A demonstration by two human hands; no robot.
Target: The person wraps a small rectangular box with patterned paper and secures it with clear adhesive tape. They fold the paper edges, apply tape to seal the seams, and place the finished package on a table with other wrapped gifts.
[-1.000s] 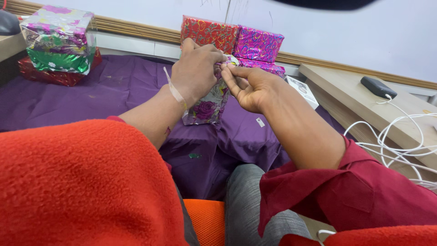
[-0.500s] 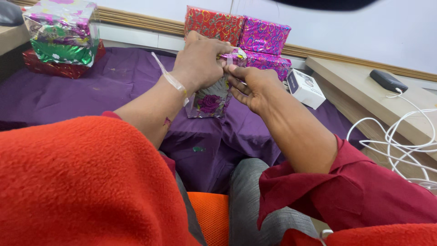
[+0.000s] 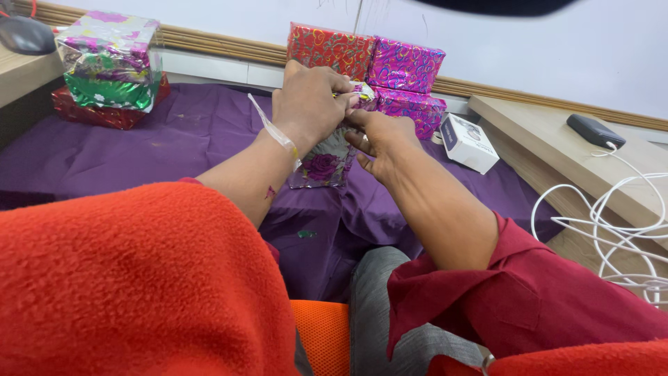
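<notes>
A small box wrapped in shiny rose-patterned foil [image 3: 323, 164] stands upright on the purple cloth [image 3: 174, 139]. My left hand [image 3: 307, 104] is closed over its top, holding the folded wrapping down. My right hand [image 3: 379, 137] presses the wrapping at the top right edge with its fingertips, touching the left hand's fingers. A strip of clear tape [image 3: 273, 129] sticks to my left wrist and juts out to the left.
Red [image 3: 330, 49] and pink [image 3: 406, 66] wrapped boxes stand behind against the wall. A stack of wrapped boxes [image 3: 108, 69] sits at the far left. A white carton [image 3: 470, 142] lies to the right. A wooden board carries a black device [image 3: 595, 131] and white cables [image 3: 612, 216].
Both hands stay on the top of the rose-patterned box, with my right fingers shifting slightly along the fold. The view has tilted a little.
</notes>
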